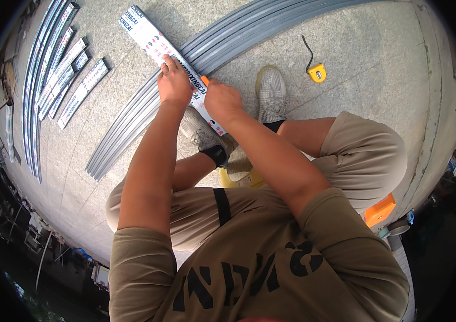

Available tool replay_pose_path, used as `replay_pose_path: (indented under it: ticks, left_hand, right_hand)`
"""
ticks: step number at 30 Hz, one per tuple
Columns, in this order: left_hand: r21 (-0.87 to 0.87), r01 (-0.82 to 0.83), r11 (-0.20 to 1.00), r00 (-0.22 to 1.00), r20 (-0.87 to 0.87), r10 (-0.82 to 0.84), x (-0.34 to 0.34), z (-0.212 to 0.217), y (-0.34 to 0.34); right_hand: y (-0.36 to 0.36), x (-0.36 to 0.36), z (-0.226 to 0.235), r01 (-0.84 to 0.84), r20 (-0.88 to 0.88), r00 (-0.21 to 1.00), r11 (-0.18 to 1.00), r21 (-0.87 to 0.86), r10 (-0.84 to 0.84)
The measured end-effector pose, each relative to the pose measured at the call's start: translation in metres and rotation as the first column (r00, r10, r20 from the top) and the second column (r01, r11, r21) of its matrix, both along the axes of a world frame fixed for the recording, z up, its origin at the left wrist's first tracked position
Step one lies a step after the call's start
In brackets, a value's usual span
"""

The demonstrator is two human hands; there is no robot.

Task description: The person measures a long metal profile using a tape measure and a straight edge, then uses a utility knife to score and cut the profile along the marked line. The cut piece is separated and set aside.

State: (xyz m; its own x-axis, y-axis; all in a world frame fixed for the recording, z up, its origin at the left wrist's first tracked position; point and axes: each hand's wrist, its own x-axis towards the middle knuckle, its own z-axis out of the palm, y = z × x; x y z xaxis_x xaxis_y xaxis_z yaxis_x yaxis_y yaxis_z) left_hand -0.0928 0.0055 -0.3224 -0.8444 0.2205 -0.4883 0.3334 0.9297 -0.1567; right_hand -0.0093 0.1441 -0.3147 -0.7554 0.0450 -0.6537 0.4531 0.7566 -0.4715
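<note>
A long profile [144, 40] wrapped in white printed film lies slantwise across a bundle of grey metal strips, its lower end by my shoes. My left hand [174, 85] holds the profile from above near its middle, with the fingertips on the film. Just to the right, my right hand [223, 99] is closed around a small tool with an orange end [205, 80] showing beside the profile's edge. The rest of that tool is hidden in my fist, so its kind cannot be made out.
The grey strips [249, 27] run from lower left to upper right under the profile. Several film-wrapped profiles [83, 94] lie at the left. A yellow tape measure [317, 73] with a dark strap rests at the right. Beneath me is a yellow stool [238, 180]; an orange object [380, 210] stands by my right knee.
</note>
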Motion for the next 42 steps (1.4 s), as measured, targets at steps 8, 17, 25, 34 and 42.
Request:
replay_pose_path:
  ticks: [8,17,25,34,42]
  left_hand:
    - [0.015,-0.003,1.000,1.000,0.005,0.003,0.000,0.006,0.002]
    - [-0.012,-0.023,1.000,0.999,0.023,0.023,-0.001,0.006,0.003]
    - [-0.030,-0.016,0.999,1.000,0.023,0.017,-0.001,0.006,0.005]
    - [0.000,-0.026,1.000,1.000,0.018,0.026,-0.001,0.006,0.004]
    - [0.005,-0.026,1.000,0.999,0.019,0.026,-0.001,0.005,0.002]
  right_hand:
    - [-0.002,0.008,-0.001,0.014,-0.069,0.998,0.999,0.034,-0.011]
    - [0.010,0.022,0.007,0.000,-0.025,1.000,1.000,-0.016,0.000]
    - [0.017,0.021,0.015,-0.003,-0.019,1.000,1.000,0.012,0.003]
    - [0.006,0.005,0.014,0.047,-0.052,0.998,0.999,0.009,-0.046]
    - [0.004,0.003,0.004,0.000,-0.037,0.999,1.000,-0.006,0.000]
